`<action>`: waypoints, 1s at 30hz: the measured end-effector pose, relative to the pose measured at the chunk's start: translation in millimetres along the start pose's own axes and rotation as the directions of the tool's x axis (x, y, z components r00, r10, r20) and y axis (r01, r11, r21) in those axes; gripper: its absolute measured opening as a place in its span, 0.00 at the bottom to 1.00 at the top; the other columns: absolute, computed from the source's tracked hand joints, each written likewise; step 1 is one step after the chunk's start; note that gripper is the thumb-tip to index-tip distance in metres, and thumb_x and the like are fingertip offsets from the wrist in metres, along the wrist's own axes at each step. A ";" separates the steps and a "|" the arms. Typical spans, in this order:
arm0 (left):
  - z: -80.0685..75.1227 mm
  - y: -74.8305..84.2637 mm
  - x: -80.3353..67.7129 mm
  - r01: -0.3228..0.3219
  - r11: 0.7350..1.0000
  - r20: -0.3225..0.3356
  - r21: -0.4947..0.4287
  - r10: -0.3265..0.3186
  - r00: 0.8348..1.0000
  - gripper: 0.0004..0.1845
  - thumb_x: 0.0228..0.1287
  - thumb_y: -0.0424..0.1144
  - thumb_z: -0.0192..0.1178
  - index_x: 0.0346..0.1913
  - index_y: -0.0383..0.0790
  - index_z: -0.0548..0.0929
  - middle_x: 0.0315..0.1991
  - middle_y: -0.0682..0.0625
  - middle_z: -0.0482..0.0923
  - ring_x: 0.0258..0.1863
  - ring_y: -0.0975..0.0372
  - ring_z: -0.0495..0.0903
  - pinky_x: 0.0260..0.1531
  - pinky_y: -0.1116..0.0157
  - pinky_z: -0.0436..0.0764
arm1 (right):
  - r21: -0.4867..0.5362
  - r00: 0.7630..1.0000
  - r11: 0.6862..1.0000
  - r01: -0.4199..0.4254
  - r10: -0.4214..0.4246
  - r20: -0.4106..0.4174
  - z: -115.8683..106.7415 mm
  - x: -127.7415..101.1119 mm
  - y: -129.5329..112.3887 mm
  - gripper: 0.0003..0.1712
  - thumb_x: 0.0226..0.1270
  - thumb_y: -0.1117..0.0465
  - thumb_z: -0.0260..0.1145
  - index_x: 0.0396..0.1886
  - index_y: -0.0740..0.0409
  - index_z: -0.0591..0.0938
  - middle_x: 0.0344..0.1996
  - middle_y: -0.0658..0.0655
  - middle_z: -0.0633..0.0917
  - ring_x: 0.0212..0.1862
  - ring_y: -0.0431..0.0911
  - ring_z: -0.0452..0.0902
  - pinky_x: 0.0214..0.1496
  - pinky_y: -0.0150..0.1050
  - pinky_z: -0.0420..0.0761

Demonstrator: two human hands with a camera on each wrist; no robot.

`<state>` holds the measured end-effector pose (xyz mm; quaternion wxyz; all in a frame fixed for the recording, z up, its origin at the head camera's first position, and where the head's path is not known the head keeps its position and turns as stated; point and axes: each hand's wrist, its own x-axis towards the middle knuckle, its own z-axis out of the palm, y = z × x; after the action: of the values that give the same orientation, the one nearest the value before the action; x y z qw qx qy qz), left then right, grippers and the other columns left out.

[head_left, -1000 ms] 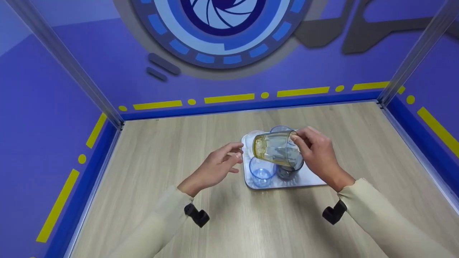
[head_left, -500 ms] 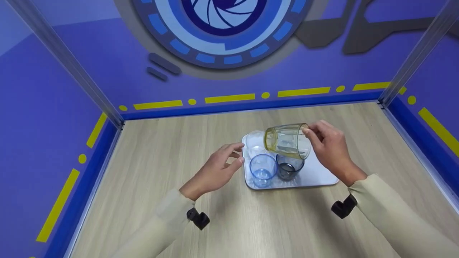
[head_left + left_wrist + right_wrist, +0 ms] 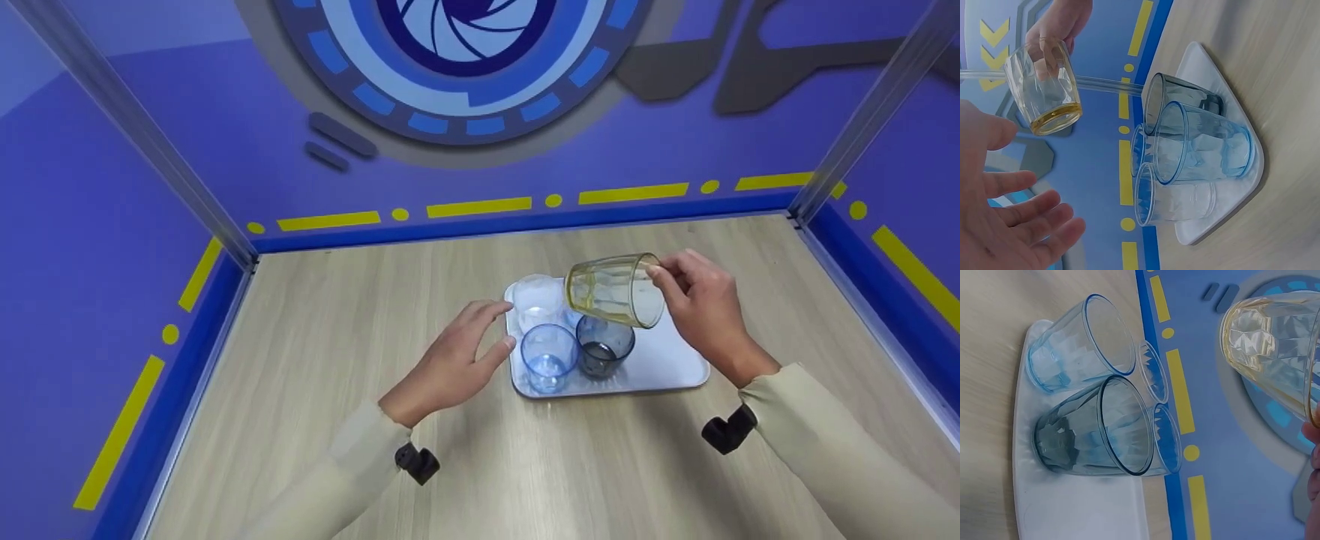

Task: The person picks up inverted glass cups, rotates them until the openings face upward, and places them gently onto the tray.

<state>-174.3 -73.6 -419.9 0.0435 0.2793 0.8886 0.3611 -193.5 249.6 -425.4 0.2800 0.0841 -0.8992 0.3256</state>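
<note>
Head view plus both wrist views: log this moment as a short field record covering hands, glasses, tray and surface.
right hand: grips the yellow glass by its rim end, tilted on its side in the air above the tray
left hand: fingers straight, holding nothing, beside the tray's left edge
tray: white, flat on the wooden table
glasses on tray: clear glass, blue glass, grey glass, a fourth bluish glass behind them; all upright
contents: none seen in any glass

No readable text, labels, brands or numbers; walls carry only graphic shapes and yellow dashes.
</note>
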 end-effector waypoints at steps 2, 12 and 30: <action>1.0 0.4 -0.2 -0.014 1.000 -0.010 0.023 0.015 1.000 0.26 0.73 0.48 0.50 0.70 0.44 0.66 0.66 0.50 0.67 0.67 0.60 0.67 0.68 0.56 0.67 | -0.003 1.000 1.000 -0.006 0.006 0.000 -0.4 -0.6 1.1 0.08 0.69 0.60 0.63 0.32 0.60 0.81 0.25 0.53 0.78 0.27 0.36 0.65 0.29 0.22 0.62; 4.5 1.4 -3.9 -0.025 0.989 -0.030 0.148 0.030 0.999 0.26 0.73 0.49 0.51 0.70 0.46 0.66 0.66 0.51 0.66 0.68 0.61 0.66 0.68 0.58 0.68 | -0.028 1.000 1.000 -0.015 0.015 -0.012 -2.3 0.8 8.8 0.08 0.68 0.61 0.63 0.32 0.61 0.82 0.25 0.55 0.80 0.27 0.34 0.66 0.30 0.23 0.63; 11.2 4.3 -7.8 -0.045 0.925 -0.041 0.378 0.065 0.997 0.28 0.72 0.52 0.50 0.70 0.46 0.65 0.69 0.49 0.64 0.70 0.57 0.63 0.67 0.53 0.68 | -0.099 0.993 0.988 -0.115 0.116 0.010 -7.0 -0.8 24.6 0.12 0.71 0.57 0.61 0.35 0.62 0.83 0.27 0.58 0.81 0.30 0.44 0.70 0.32 0.27 0.63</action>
<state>-162.6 -68.3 -426.3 -0.0445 0.2978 0.9340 0.1921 -197.9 273.0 -434.7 0.2575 0.0204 -0.9196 0.2959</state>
